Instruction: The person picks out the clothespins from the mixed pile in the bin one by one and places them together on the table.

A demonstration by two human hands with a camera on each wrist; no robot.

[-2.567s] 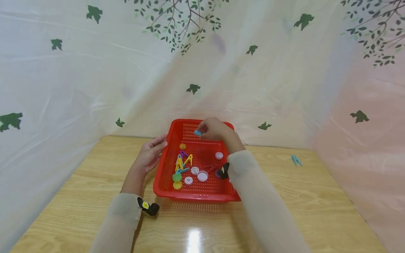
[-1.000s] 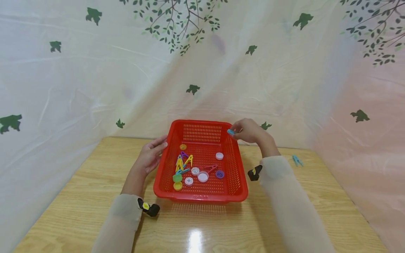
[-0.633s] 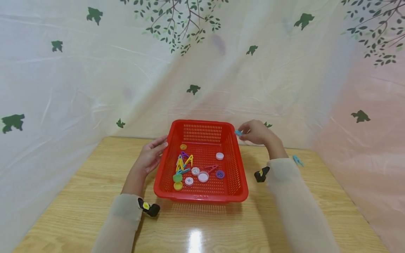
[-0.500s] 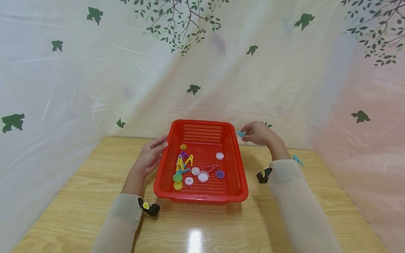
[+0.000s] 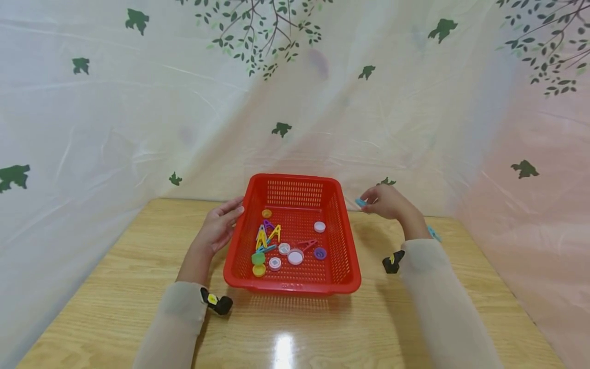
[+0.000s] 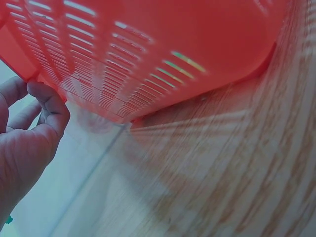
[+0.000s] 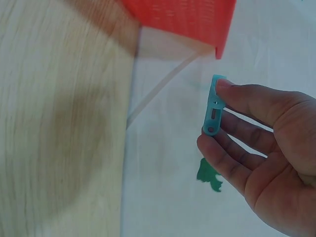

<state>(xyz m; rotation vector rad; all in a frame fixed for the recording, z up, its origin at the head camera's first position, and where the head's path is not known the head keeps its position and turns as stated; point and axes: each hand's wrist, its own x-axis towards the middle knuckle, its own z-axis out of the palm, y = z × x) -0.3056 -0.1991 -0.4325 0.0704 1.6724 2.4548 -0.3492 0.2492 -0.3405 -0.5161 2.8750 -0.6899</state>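
Right hand is pinching blue clothespin between thumb and fingers, raised above table, just right of red basket; clothespin's long axis is slanting from fingertips toward basket; left hand, farther away, is gripping basket's left rim

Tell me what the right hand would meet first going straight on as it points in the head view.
Probably the right rim of the basket: the right hand, pinching a clip, points left towards it. Depth is unclear, so it might pass over or behind.
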